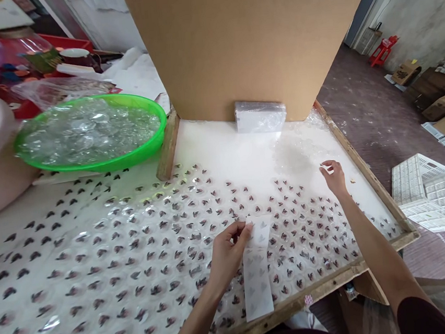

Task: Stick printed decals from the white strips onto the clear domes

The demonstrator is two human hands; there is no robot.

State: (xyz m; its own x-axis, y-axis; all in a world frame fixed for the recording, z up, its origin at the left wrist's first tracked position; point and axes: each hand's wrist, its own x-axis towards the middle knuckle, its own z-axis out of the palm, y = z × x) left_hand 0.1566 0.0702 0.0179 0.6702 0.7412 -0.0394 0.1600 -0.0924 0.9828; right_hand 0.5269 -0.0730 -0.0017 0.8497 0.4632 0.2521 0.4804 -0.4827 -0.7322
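Dark-marked clear pieces point(156, 290) are already covering much of the table point(216, 141), more are seemingly remaining on the white strip point(258, 284) that the left hand point(228, 248) is pinching over them, and whether the right hand point(334, 178) is gripping anything I cannot tell.

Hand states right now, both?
Left hand: closed, holding the white strip.
Right hand: curled; can't tell whether it's pinching anything small.
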